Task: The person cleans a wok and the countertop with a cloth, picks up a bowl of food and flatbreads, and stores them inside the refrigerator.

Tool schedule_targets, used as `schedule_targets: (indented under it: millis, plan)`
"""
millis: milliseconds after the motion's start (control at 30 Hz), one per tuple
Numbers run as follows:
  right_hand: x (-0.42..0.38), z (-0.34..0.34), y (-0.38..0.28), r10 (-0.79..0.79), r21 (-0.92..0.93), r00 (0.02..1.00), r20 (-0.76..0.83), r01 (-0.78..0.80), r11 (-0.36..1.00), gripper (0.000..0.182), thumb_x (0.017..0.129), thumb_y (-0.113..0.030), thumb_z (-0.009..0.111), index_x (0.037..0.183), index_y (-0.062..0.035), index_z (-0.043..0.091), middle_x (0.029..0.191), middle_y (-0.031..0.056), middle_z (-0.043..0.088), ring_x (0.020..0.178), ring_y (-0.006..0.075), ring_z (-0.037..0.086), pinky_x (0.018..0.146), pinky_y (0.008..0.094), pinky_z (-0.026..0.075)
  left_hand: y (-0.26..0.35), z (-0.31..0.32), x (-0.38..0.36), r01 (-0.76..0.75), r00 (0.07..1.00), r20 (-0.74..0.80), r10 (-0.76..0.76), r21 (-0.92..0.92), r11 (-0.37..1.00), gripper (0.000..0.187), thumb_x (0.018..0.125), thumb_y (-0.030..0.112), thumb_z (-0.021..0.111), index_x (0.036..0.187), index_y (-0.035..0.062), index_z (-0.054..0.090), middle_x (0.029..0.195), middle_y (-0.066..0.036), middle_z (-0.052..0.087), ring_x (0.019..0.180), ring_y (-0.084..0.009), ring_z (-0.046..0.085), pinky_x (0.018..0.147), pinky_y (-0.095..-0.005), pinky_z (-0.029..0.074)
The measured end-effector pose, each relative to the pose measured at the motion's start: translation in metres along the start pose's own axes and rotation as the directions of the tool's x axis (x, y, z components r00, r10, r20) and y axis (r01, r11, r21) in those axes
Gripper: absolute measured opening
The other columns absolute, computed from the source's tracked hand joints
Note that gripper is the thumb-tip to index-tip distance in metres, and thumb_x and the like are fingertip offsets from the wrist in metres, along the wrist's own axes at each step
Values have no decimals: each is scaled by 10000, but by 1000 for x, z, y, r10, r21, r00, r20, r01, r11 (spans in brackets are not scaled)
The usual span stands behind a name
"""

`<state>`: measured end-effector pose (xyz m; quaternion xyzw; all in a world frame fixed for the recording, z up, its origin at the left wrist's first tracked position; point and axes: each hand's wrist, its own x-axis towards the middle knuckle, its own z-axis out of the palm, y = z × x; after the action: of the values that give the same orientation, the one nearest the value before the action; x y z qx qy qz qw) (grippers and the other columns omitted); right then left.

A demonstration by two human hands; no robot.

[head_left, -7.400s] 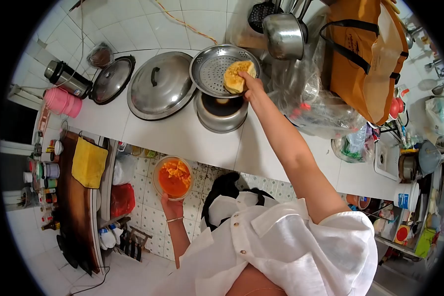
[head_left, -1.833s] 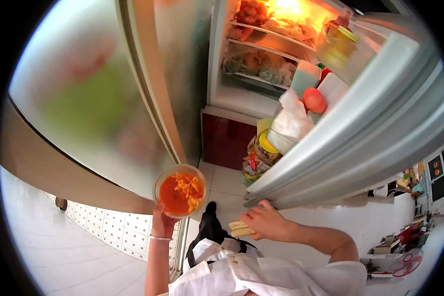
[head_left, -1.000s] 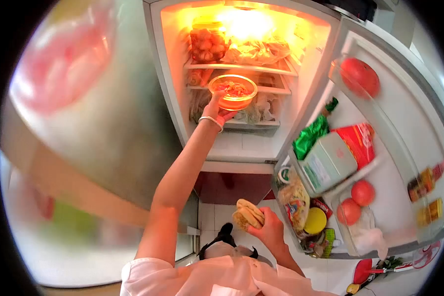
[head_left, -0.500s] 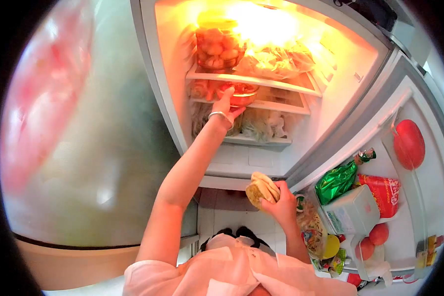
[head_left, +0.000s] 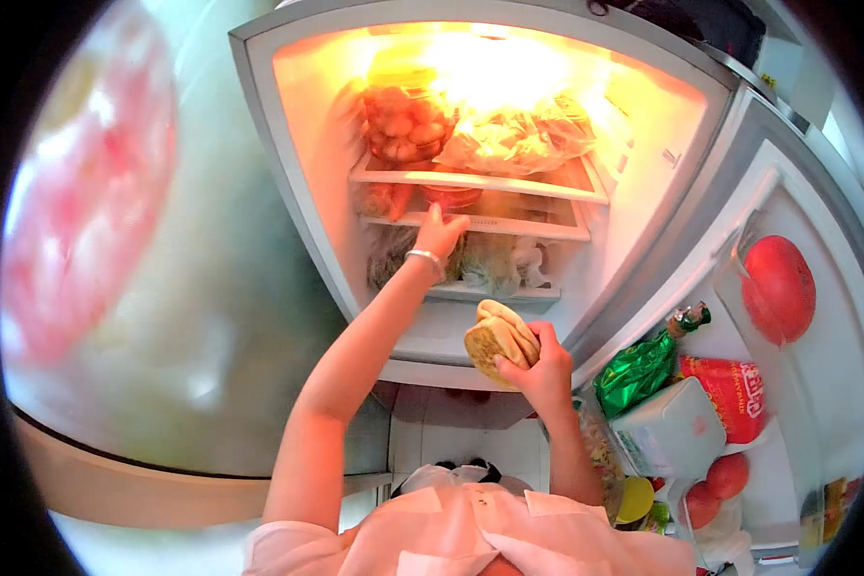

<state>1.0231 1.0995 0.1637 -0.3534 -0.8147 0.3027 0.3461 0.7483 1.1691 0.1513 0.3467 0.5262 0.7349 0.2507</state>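
Note:
I stand before an open fridge [head_left: 307,202] lit from inside. My left hand [head_left: 439,233], with a bracelet at the wrist, reaches to the front edge of the middle shelf [head_left: 509,226], fingers spread and holding nothing. Just beyond its fingertips the glass bowl of orange-red food [head_left: 451,197] rests on that shelf. My right hand [head_left: 545,370] is lower, in front of the fridge's bottom drawer, and grips a small stack of round flatbreads [head_left: 498,336] held on edge.
The top shelf holds a jar of round pale items [head_left: 403,115] and plastic-wrapped food [head_left: 523,134]. Bagged greens [head_left: 494,264] lie under the middle shelf. The open door [head_left: 787,384] at right carries tomatoes [head_left: 778,288], a green packet, a red packet, a white box and bottles.
My left hand set the bowl on the middle shelf and has drawn back to the shelf edge. My right hand has lifted the flatbreads slightly higher toward the fridge.

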Motion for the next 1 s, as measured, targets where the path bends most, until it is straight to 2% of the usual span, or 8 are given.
schedule_targets:
  millis: [33, 100, 167, 433, 667, 767, 933, 1000]
  plan:
    - [1, -4, -2, -1, 31, 1000, -14, 2, 1000, 471, 626, -243, 750, 983, -59, 504, 856, 138, 612, 785, 316, 610, 682, 397, 486, 0, -5, -4, -176, 980, 143, 137, 315, 933, 362, 827, 194, 632, 1116, -4, 540, 1015, -71, 601, 835, -112, 573, 695, -244, 467]
    - [6, -8, -2, -1, 68, 999, -41, 4, 998, 467, 626, -239, 752, 979, -58, 505, 854, 135, 612, 783, 315, 612, 681, 395, 488, 56, -10, -17, -85, 869, 468, -162, 463, 882, 259, 845, 219, 628, 997, 10, 620, 851, -4, 621, 768, -75, 547, 693, -222, 454]
    - [9, -9, 4, -24, 52, 998, -64, 27, 998, 454, 638, -207, 761, 992, -59, 519, 844, 110, 642, 780, 228, 643, 705, 334, 506, 84, 0, 0, -379, 818, 562, 119, 372, 847, 199, 857, 197, 622, 951, 22, 639, 828, 5, 623, 747, -75, 552, 693, -224, 460]
    - [20, -8, -8, -22, 93, 1000, -22, 24, 995, 475, 636, -214, 772, 997, -44, 514, 854, 116, 641, 776, 215, 646, 709, 322, 516, 140, 91, 151, -586, 750, 209, 628, 651, 483, 619, 733, 329, 687, 1223, 32, 453, 1199, -197, 546, 1096, -341, 531, 929, -394, 429]
    - [19, -14, -9, -36, 153, 998, -54, 44, 987, 478, 636, -249, 776, 994, -54, 524, 842, 131, 625, 758, 262, 637, 685, 354, 514, 117, 111, 149, -402, 906, 328, 269, 866, 297, 557, 707, 322, 672, 1184, 73, 528, 1213, -199, 536, 1101, -321, 524, 921, -377, 434]
    - [18, -26, -14, 74, 211, 997, -1, -72, 975, 477, 649, -218, 772, 1004, -29, 517, 888, 111, 641, 814, 185, 639, 736, 315, 510, 119, 105, 96, -673, 684, 548, 482, 730, 124, 381, 745, 249, 620, 1103, 120, 592, 1192, -171, 545, 1097, -317, 514, 906, -376, 438]
    - [30, -30, -25, 52, 235, 998, -28, -44, 971, 459, 666, -190, 758, 1018, -28, 511, 929, 105, 637, 844, 171, 628, 751, 307, 501, 106, 78, 68, -787, 280, 929, 242, 366, -496, 275, 780, 150, 552, 1045, 103, 610, 1089, -158, 568, 1054, -313, 521, 853, -405, 444]
    - [35, -27, -26, 35, 250, 999, -30, -27, 968, 453, 667, -183, 756, 1016, -29, 511, 930, 103, 637, 844, 168, 626, 749, 304, 500, 105, 77, 68, -828, 285, 944, 166, 330, -454, 268, 793, 130, 523, 1044, 104, 611, 1067, -159, 579, 1013, -299, 546, 830, -391, 454]
